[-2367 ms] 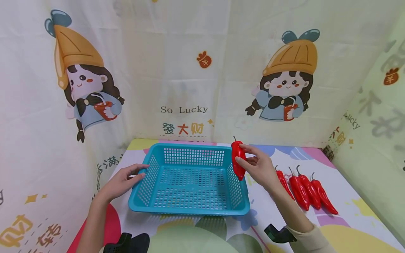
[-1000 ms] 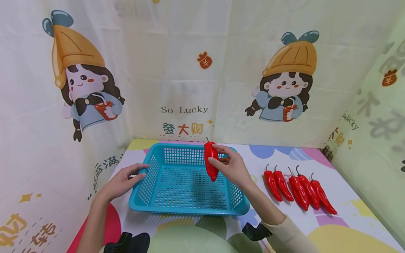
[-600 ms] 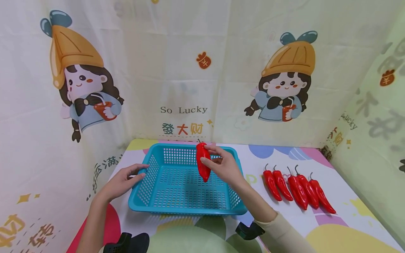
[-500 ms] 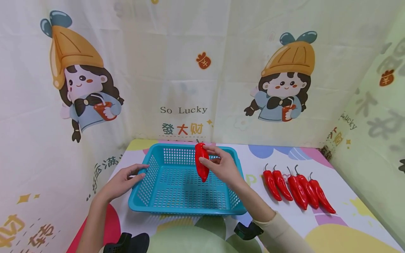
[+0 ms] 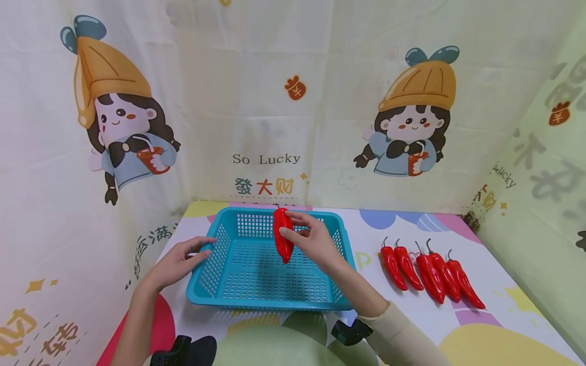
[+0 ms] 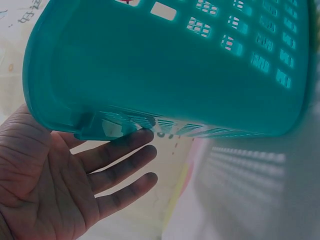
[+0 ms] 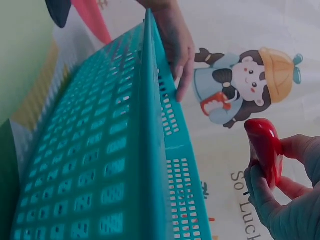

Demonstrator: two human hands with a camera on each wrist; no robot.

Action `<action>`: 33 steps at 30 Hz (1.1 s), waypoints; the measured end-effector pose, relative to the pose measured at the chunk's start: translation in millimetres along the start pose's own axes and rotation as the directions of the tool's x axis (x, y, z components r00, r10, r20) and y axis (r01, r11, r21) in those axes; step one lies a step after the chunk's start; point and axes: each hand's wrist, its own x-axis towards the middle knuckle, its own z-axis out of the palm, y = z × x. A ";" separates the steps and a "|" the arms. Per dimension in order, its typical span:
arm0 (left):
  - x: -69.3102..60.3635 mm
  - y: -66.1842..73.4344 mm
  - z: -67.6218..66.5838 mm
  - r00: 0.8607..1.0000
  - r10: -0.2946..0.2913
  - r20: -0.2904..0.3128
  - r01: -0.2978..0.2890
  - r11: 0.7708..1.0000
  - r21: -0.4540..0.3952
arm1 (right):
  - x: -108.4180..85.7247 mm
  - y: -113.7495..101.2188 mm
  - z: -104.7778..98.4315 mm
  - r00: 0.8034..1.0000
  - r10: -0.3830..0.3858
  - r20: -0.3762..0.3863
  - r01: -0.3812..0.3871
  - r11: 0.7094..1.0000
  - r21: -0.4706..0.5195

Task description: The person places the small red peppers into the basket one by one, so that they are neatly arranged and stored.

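A red chili pepper [image 5: 284,239] with a dark stem hangs over the blue-green plastic basket [image 5: 270,306], pinched upright between the thumb and fingers of my right hand [image 5: 316,246]. The right wrist view shows this pepper [image 7: 265,147] apart from the basket wall, above its rim. No pepper lies in the basket. At the basket's left end, my left hand [image 5: 180,259] rests against the rim. In the left wrist view its fingers [image 6: 125,195] are spread and fairly straight, with one fingertip at the basket's edge; the thumb is mostly hidden.
Several red chili peppers [image 5: 430,277] lie side by side on the patterned table [image 5: 357,223], right of the basket. A printed cloth [image 5: 261,101] hangs behind and along both sides. Dark wrist mounts [image 5: 350,333] show near the bottom edge.
My right hand has carried the chili pepper leftward from the basket's right rim to above its middle. The peppers it covered on the table now show. My left hand stays at the rim.
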 end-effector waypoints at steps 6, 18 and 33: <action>-1.6 0.4 0.9 1.000 0.000 -0.011 0.000 1.000 0.011 | 2.3 -0.4 8.2 0.999 0.025 0.034 -0.026 0.999 0.022; -1.7 0.5 0.9 1.000 0.009 -0.012 -0.009 1.000 0.004 | 7.5 -3.1 25.5 0.995 0.064 0.071 -0.068 0.996 0.050; -2.6 2.4 1.1 1.000 -0.004 -0.016 0.004 1.000 0.006 | 13.5 -1.6 44.8 0.987 0.112 0.116 -0.122 0.989 0.083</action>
